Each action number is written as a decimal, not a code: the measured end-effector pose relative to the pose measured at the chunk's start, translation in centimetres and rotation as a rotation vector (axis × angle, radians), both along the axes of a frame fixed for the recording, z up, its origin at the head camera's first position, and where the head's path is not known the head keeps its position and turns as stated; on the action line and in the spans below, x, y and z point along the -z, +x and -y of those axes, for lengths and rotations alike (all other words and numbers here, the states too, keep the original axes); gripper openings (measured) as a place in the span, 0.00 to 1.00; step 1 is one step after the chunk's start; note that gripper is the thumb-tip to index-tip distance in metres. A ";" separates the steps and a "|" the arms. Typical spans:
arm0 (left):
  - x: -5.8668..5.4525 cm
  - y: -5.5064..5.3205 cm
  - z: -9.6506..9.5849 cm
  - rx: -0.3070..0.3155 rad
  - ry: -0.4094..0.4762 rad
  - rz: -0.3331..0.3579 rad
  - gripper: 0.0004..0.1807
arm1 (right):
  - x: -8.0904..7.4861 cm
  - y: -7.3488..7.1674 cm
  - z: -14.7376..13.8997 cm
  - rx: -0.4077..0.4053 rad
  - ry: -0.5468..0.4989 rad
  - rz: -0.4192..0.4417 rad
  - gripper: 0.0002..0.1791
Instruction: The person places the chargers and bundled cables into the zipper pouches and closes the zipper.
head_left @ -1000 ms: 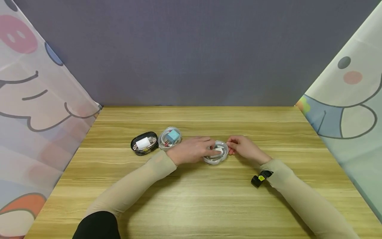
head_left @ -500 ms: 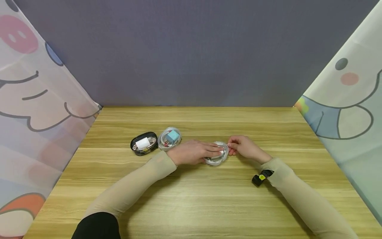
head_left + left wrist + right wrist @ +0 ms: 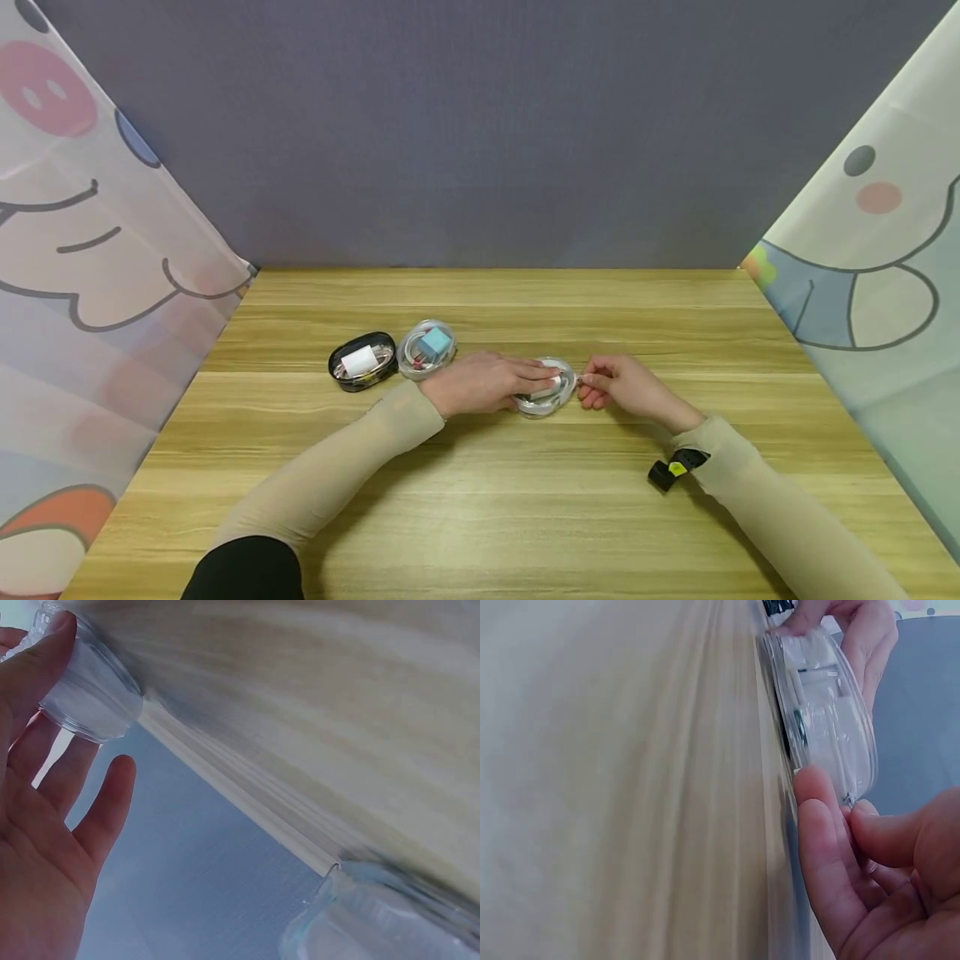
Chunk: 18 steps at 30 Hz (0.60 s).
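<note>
A round clear zip pouch (image 3: 534, 409) lies on the table with a white cable and a white block inside. My left hand (image 3: 480, 383) holds it from the left, fingers laid over its top; the left wrist view shows the thumb on one side of the pouch (image 3: 94, 694) and fingers on the other. At the pouch's right edge, my right hand (image 3: 622, 388) pinches the small zipper pull (image 3: 850, 800) between thumb and forefinger. The fingertips hide most of the pull. The zipper runs around the side of the pouch (image 3: 836, 727).
Left of my hands stand a clear pouch (image 3: 408, 367) with a light blue charger (image 3: 435, 342) and a black-edged pouch (image 3: 337, 377) with a white charger (image 3: 359, 360). A grey panel (image 3: 480, 142) rises behind the wooden table (image 3: 480, 517); printed cloths flank it.
My left fingers have come down flatter over the pouch. My right hand has shifted a little right and towards me, still pinching at the pouch's edge. The other pouches have stayed put.
</note>
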<state>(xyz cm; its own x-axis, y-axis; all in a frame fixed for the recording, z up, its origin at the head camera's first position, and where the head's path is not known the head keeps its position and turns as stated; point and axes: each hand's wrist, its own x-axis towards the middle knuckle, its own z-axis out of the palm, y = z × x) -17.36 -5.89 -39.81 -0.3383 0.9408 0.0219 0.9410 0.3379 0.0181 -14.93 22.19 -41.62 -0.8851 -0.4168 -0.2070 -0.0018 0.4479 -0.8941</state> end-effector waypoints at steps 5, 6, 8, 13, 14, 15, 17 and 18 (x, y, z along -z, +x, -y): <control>-0.1 0.2 0.0 -0.005 0.008 -0.007 0.38 | 0.0 1.0 0.0 -0.006 -0.011 0.010 0.08; -0.1 0.2 0.0 -0.004 0.009 -0.012 0.38 | 0.0 1.1 0.1 -0.010 -0.017 0.013 0.08; -0.1 0.2 0.0 0.000 0.009 -0.022 0.38 | -0.1 1.4 0.1 -0.008 -0.021 0.015 0.09; -0.1 0.1 0.1 0.008 0.015 -0.049 0.37 | -0.1 1.3 0.3 0.019 -0.014 -0.018 0.09; -0.1 0.1 0.1 0.009 0.018 -0.053 0.37 | 0.0 1.2 0.3 0.025 -0.013 -0.025 0.09; -0.1 0.1 0.0 0.010 0.021 -0.055 0.37 | 0.0 1.0 0.4 0.029 -0.014 -0.032 0.09; -0.1 0.1 0.0 0.016 0.027 -0.065 0.37 | 0.1 0.6 0.5 0.042 -0.014 -0.039 0.09; -0.2 0.2 0.0 0.022 0.028 -0.070 0.37 | 0.1 0.4 0.6 0.043 -0.015 -0.039 0.09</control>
<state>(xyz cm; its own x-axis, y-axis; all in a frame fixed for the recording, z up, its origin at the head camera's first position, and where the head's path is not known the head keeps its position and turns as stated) -17.19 -5.85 -39.63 -0.3143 0.9467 0.0710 0.9475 0.3175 -0.0391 -14.49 21.60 -41.74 -0.9094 -0.3815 -0.1658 -0.0181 0.4346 -0.9004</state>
